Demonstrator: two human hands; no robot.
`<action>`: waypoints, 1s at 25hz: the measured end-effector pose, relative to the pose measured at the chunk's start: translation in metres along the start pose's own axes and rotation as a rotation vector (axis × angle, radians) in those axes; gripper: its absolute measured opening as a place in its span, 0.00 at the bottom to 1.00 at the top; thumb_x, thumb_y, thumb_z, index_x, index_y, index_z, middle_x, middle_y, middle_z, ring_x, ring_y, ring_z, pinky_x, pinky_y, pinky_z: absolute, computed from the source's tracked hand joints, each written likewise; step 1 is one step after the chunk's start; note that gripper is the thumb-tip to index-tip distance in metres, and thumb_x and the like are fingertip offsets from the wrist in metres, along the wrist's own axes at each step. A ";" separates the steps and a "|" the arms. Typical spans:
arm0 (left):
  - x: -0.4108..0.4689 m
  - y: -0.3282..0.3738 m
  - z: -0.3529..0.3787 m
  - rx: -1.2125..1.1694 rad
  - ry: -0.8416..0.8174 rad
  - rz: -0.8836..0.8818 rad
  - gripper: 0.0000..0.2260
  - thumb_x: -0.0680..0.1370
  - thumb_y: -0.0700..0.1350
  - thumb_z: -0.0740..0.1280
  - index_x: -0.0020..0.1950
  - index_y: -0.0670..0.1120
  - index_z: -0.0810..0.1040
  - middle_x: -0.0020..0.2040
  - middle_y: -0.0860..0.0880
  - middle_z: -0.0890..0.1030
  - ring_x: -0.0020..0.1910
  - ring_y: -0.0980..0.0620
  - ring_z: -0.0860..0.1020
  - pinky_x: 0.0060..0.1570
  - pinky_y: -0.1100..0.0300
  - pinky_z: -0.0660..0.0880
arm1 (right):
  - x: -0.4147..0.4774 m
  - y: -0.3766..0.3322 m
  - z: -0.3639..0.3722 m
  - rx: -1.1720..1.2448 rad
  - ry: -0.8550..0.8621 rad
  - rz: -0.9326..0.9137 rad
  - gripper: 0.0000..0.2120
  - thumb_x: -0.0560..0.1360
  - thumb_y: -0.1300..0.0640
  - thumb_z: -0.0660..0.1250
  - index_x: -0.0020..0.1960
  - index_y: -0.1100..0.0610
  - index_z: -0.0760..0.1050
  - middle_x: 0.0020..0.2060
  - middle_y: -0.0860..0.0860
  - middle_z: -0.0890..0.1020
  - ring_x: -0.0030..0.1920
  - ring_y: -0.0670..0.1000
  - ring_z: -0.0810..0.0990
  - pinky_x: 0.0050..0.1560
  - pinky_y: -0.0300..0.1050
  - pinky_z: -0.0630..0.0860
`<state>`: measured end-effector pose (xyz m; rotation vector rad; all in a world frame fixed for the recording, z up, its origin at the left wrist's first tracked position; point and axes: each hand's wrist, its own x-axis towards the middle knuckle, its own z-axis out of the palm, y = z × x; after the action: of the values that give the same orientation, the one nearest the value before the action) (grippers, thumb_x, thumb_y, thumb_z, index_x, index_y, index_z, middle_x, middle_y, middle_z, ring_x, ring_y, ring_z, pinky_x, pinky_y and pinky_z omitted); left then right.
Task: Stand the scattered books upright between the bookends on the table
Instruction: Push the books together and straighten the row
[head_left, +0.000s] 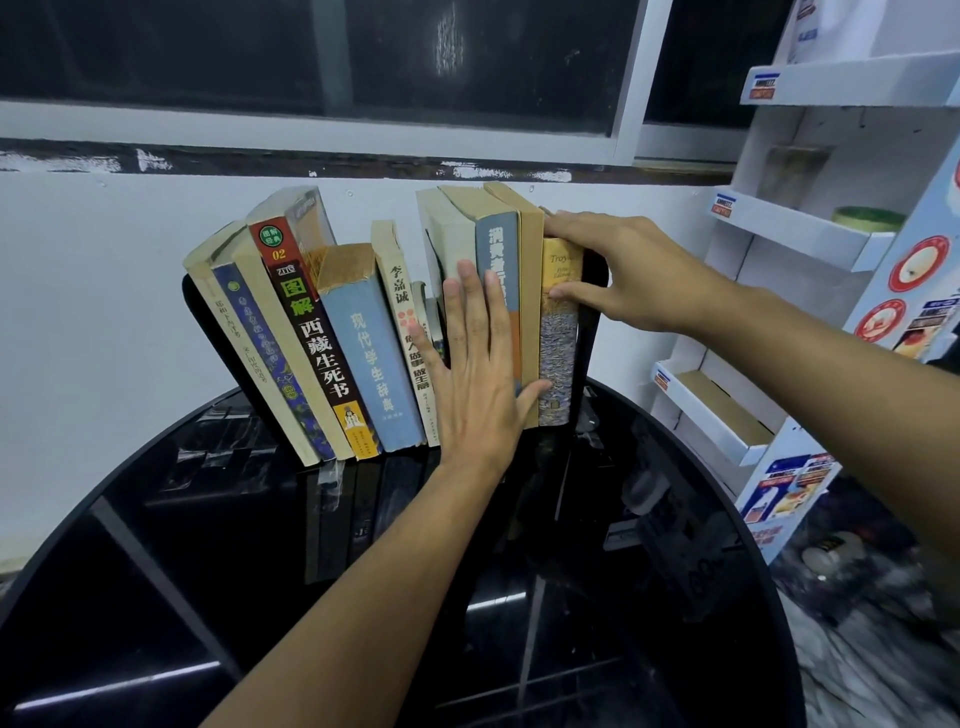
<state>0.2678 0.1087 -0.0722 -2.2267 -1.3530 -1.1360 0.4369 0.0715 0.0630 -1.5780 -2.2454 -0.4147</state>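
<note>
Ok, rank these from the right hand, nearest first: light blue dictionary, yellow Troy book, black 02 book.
1. yellow Troy book, far right, held by the right hand.
2. light blue dictionary, mid-row.
3. black 02 book, further left.

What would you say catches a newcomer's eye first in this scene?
The row of books at the back of the glossy black table, its left half leaning, draws the eye first. Next, the left hand lies flat against the spines, while the right hand grips the yellow book at the row's right end.
</note>
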 end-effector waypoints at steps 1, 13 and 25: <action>0.000 0.000 0.000 0.002 0.000 0.000 0.60 0.68 0.69 0.71 0.82 0.40 0.39 0.82 0.39 0.40 0.79 0.42 0.33 0.75 0.29 0.45 | 0.000 0.000 0.000 -0.003 0.001 0.003 0.32 0.77 0.51 0.73 0.77 0.53 0.66 0.72 0.50 0.74 0.72 0.53 0.71 0.71 0.49 0.66; -0.001 -0.001 0.000 0.038 0.019 0.003 0.59 0.68 0.70 0.71 0.82 0.40 0.41 0.82 0.38 0.43 0.82 0.39 0.43 0.75 0.31 0.41 | 0.000 -0.001 0.002 -0.018 0.009 0.035 0.31 0.77 0.51 0.73 0.77 0.55 0.67 0.74 0.52 0.73 0.75 0.54 0.69 0.74 0.48 0.62; -0.002 -0.002 0.000 -0.012 0.012 0.006 0.61 0.68 0.70 0.72 0.81 0.41 0.36 0.82 0.39 0.41 0.80 0.41 0.37 0.76 0.31 0.43 | 0.001 -0.006 0.001 0.026 -0.017 0.023 0.31 0.78 0.52 0.72 0.77 0.54 0.65 0.74 0.51 0.72 0.76 0.53 0.66 0.76 0.50 0.62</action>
<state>0.2654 0.1088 -0.0737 -2.2269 -1.3371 -1.1563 0.4303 0.0711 0.0626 -1.5986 -2.2336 -0.3660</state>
